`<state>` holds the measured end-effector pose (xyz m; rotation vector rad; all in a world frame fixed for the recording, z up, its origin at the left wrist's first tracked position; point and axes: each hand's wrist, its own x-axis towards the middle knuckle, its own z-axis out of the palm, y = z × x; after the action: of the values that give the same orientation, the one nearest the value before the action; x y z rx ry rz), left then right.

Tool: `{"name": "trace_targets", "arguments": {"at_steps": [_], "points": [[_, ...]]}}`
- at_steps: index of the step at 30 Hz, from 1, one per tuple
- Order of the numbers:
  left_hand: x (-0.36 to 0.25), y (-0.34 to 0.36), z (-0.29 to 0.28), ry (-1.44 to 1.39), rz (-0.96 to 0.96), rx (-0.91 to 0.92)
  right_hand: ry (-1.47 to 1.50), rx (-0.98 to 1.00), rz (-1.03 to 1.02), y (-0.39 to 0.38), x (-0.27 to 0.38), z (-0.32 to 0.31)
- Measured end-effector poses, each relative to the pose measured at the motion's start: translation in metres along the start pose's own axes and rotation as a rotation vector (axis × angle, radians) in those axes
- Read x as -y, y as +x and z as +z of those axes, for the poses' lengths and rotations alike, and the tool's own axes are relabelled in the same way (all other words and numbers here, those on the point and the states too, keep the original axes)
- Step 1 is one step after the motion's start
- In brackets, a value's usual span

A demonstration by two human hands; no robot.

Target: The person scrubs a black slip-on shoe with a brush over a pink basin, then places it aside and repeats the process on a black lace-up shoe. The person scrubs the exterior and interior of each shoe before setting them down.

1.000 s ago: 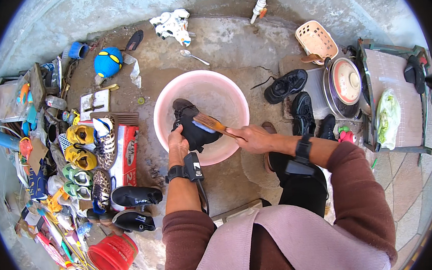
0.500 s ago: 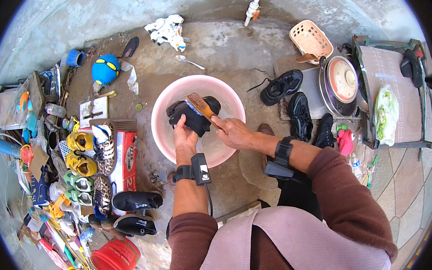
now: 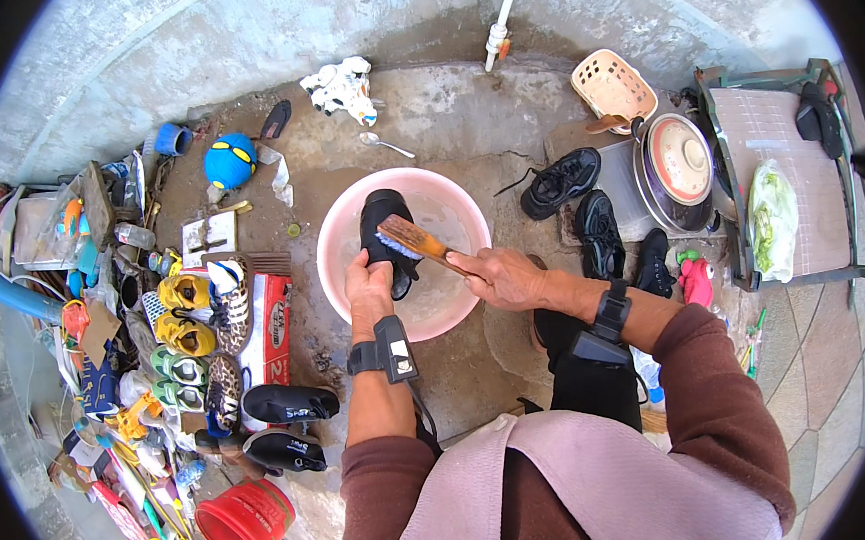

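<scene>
Over a pink basin [image 3: 332,217] of water, my left hand [image 3: 368,283] grips a black shoe [image 3: 384,209], its long side turned up and its length pointing away from me. Fingers of my right hand [image 3: 505,278] wrap round the handle of a wooden scrubbing brush [image 3: 421,239]. The brush's pale bristles touch the shoe's right side. Part of the shoe lies hidden under the brush and my left fingers.
Left of the basin stand several shoes, among them yellow trainers [image 3: 185,330] and black shoes [image 3: 289,402], with a red bucket [image 3: 247,524] nearer me. Right are black trainers [image 3: 562,183], a lidded pot [image 3: 681,160] and a low table [image 3: 812,213]. A spoon [image 3: 386,145] lies beyond the basin.
The black shoe has been turned in my left hand and now points lengthwise away from me. The brush has shifted slightly right and lower, still against the shoe. The whole view has shifted a little.
</scene>
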<state>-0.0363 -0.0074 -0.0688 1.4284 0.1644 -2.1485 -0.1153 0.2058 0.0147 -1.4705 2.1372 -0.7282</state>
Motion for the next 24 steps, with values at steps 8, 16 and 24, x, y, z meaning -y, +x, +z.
{"name": "trace_targets", "arguments": {"at_steps": [8,16,24], "points": [[-0.043,0.013,-0.048,0.048,0.096,-0.006,-0.038,-0.018,0.015,0.039,0.035,0.065],[-0.097,0.035,-0.088,-0.305,0.048,-0.17,0.048,0.319,0.45,0.059,0.016,0.149],[-0.11,0.056,-0.11,-0.252,0.068,-0.161,0.222,-0.048,0.835,0.038,-0.075,0.182]]}}
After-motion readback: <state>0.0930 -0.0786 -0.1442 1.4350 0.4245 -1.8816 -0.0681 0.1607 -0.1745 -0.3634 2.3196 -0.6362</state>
